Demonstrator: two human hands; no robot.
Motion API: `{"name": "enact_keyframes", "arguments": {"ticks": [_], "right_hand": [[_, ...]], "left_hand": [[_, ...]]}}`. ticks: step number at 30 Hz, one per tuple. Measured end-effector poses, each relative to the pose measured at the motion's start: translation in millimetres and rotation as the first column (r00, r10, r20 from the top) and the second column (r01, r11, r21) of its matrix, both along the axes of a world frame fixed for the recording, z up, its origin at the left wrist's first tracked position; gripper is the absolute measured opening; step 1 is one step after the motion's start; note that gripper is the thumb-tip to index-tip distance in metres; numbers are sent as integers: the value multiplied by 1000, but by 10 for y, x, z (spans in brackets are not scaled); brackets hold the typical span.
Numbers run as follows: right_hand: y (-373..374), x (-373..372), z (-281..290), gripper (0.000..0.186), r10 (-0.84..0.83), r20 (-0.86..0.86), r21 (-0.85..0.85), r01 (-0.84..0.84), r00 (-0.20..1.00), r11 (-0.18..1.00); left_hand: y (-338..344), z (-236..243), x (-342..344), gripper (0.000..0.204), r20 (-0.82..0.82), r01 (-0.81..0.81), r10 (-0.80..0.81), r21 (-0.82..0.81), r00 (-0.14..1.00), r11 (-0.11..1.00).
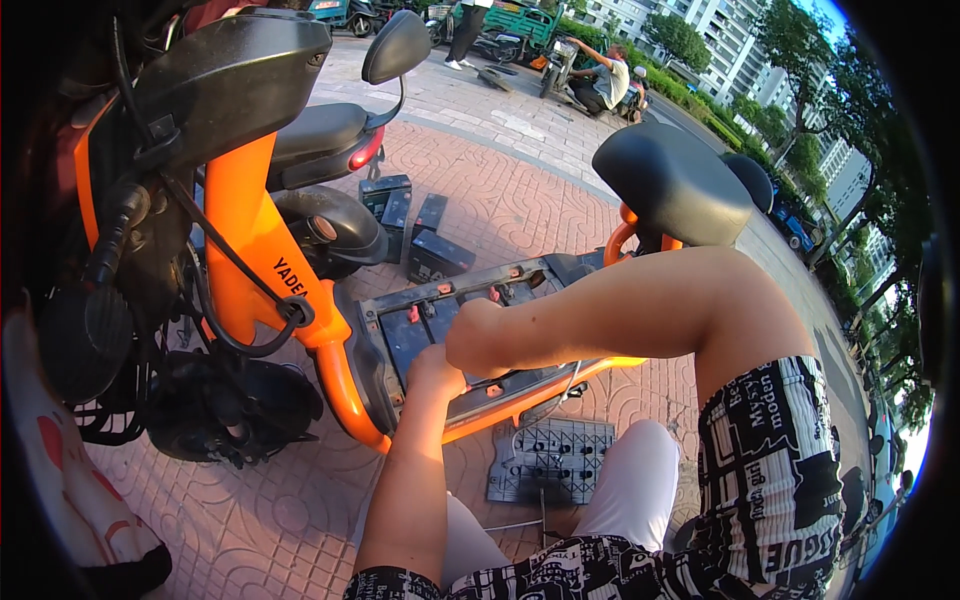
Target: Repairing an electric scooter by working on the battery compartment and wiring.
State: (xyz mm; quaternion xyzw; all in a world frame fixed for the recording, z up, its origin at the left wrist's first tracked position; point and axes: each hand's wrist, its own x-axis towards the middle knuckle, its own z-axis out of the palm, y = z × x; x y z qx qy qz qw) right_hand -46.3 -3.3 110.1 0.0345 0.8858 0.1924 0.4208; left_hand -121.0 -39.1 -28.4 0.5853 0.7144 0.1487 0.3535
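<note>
An orange electric scooter (240, 230) stands before me, its footboard opened to show a battery tray (365, 340) with black batteries (410, 330) and red terminal pieces. My left hand (435, 372) is closed low over the near part of this tray, just below my right hand (475, 332), which is also closed; what their fingers grip is hidden. My right forearm crosses over the tray from the right. On the pavement below the scooter lies a grey ribbed panel (520, 470). Loose black batteries (440, 255) sit on the paving behind the scooter.
A black padded seat (670, 180) rises at the right. Another seat and wheel stand behind the batteries. A black part (220, 410) lies at lower left. Farther back, a person (600, 85) crouches by a scooter, another stands (465, 35), and carts (525, 25) line the paved area.
</note>
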Motion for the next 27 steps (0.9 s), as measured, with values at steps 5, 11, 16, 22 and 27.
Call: {"name": "enact_keyframes", "arguments": {"ticks": [5, 11, 16, 22, 27], "right_hand": [[-26, 35, -49, 16, -12, -57, 11, 13, 998, 1000], [120, 248, 228, 10, -13, -373, 13, 19, 928, 1000], [344, 801, 151, 18, -118, -421, 64, 159, 900, 985], [192, 1062, 33, 19, -221, -507, -29, 240, 833, 970], [256, 1232, -51, 18, -223, -518, -6, 257, 826, 966]], "left_hand": [[23, -18, 36, 46, -32, -3, 2, -35, 999, 999], [41, -43, -44, 36, -36, 74, -72, 47, 997, 996], [139, -19, -47, 38, 7, 134, -134, 51, 991, 990], [126, -40, -151, 39, 107, 130, -124, -54, 987, 990], [137, -25, -120, 38, 96, 138, -136, -12, 986, 990]]}}
